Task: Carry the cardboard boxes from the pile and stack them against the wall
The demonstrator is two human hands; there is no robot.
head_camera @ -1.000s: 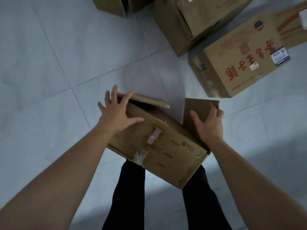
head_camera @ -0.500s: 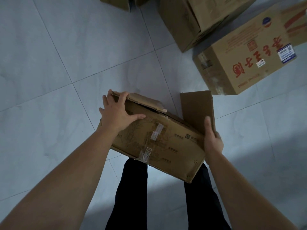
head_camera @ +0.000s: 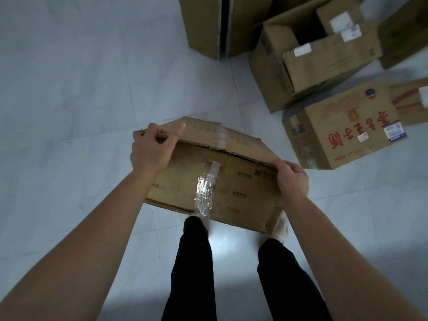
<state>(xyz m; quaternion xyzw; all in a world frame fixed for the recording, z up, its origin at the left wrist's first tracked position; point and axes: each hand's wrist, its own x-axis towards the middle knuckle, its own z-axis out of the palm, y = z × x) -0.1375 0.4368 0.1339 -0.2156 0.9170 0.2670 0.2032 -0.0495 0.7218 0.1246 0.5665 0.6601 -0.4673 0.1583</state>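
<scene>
Cardboard open box [head_camera: 271,72] holds carton [head_camera: 335,12]; left grip [head_camera: 150,151], right grip [head_camera: 293,179] clasp taped box [head_camera: 231,181].

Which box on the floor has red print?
The red-printed box, on the floor right of the held box: large red characters on its face. The open box behind it is plain brown.

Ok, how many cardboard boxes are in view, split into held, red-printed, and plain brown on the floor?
Held box: 1
Red-printed box: 1
Plain brown floor boxes: at least 3 (open box, top-edge box, right-edge box)
Total: at least 5; the top ones are cropped.
</scene>
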